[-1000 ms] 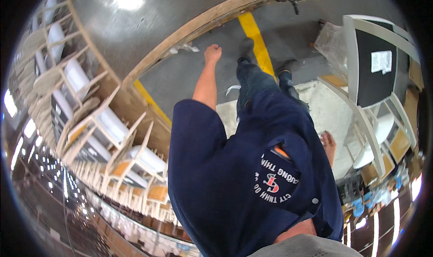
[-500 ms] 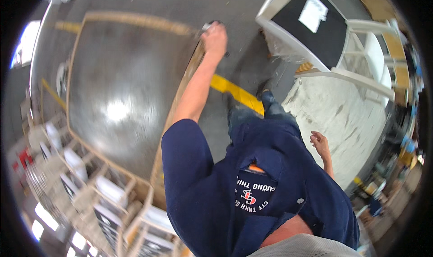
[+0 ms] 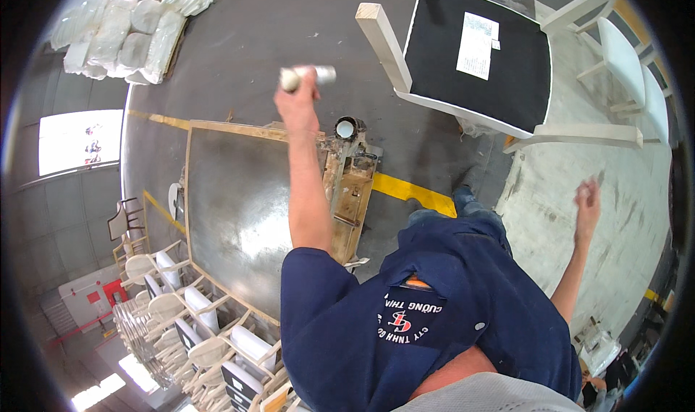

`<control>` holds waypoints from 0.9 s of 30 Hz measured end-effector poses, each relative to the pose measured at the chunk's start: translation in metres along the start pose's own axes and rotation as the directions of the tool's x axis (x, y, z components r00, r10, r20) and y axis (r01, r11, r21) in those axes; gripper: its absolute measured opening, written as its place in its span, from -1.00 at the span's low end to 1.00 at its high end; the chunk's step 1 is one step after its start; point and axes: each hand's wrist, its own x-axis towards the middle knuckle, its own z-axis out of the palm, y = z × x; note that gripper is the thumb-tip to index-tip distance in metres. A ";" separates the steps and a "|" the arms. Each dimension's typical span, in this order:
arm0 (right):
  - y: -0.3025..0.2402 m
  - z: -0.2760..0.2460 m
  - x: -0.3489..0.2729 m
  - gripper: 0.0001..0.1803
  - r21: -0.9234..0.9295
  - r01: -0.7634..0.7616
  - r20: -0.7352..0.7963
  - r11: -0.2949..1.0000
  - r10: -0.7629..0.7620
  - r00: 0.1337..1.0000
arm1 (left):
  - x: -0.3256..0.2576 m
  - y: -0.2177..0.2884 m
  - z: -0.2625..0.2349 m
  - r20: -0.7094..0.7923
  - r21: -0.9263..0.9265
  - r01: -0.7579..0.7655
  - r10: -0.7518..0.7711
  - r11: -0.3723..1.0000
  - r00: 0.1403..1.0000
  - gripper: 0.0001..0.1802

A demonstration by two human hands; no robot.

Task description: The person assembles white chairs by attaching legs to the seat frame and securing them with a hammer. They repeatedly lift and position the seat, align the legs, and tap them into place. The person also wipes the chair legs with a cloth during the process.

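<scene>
The left hand (image 3: 298, 102) is wrapped around a small white tube (image 3: 310, 75), probably light and stiff, best gripped mid-body, while the right hand (image 3: 588, 200) hangs loosely open, empty.

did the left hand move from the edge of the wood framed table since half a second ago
Yes. The left hand was down at the table's wooden edge; it now sits lifted beyond that edge over the dark floor, gripping a pale cylinder.

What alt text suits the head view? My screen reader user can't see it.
A person in a dark blue shirt raises a pale cylinder in the left hand over a dark metal-topped workbench. The right hand is empty and open, held out near an overturned white chair.
</scene>
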 end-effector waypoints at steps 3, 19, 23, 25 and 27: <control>-0.037 0.002 0.063 -0.40 0.078 0.236 -0.161 0.969 -0.221 0.962 | -0.010 0.092 0.049 0.191 -0.065 -0.326 0.332 0.943 0.924 -0.66; -0.079 -0.006 0.150 -0.83 0.523 0.241 -0.138 0.817 -0.198 0.971 | 0.035 0.092 0.114 0.392 0.468 -0.720 0.609 0.513 0.689 -0.72; -0.081 -0.007 0.145 -0.82 0.462 0.250 -0.144 0.851 -0.206 0.968 | 0.028 0.094 0.116 0.391 0.440 -0.744 0.638 0.503 0.663 -0.71; -0.088 -0.005 0.143 -0.82 0.476 0.230 -0.162 0.849 -0.173 0.972 | 0.031 0.090 0.114 0.363 0.470 -0.747 0.668 0.470 0.649 -0.72; -0.085 -0.003 0.142 -0.83 0.507 0.235 -0.160 0.829 -0.177 0.971 | 0.034 0.090 0.108 0.287 0.484 -0.703 0.665 0.521 0.690 -0.73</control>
